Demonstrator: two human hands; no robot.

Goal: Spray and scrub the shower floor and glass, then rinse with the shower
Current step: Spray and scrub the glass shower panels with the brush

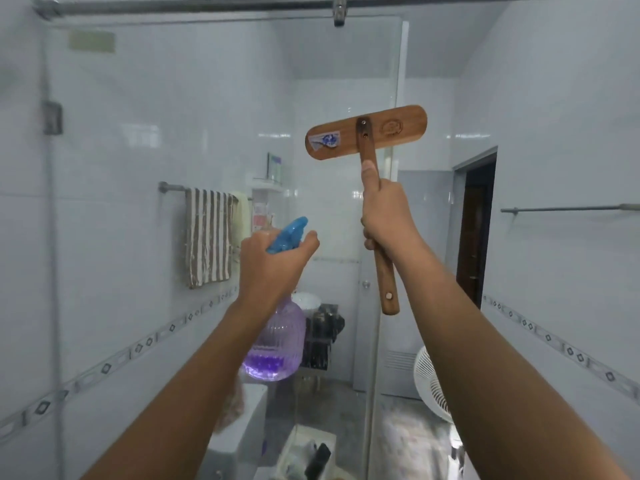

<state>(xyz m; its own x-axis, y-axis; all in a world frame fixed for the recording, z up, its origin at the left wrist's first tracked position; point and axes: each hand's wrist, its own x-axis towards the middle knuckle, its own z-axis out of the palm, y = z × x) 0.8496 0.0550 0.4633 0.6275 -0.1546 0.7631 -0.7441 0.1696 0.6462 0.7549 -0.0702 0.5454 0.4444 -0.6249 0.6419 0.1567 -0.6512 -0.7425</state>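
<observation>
Now: both arms raised in front of the shower glass (166, 126), one tool in each hand.

Brush (366, 132): wooden, oblong head with rounded ends, flat back facing the camera. Torn blue-and-white sticker on its left half, round stamped emblem on its right half. The handle (387, 282) crosses the head's middle, fixed by two small fasteners. Bristles not visible, so they face away, towards the glass; contact with the glass cannot be told. Head sits near the glass's right edge, high up. Long axis of head near horizontal, right end slightly higher. Handle runs down from the head and leans a little right; its free end carries a pale round plug.

Right hand (388, 216): fist wrapped round the upper handle, thumb laid straight up the handle towards the head.

Spray bottle (277, 341): ribbed clear body with a violet tint, purple liquid pooled at the bottom, blue trigger head (289, 233). Bottle upright, body hanging below the hand; the nozzle end points up and away towards the glass.

Left hand (273, 261): fingers curled round the bottle neck and trigger head.

Behind the glass: striped towel (207, 237) on a rail.
</observation>
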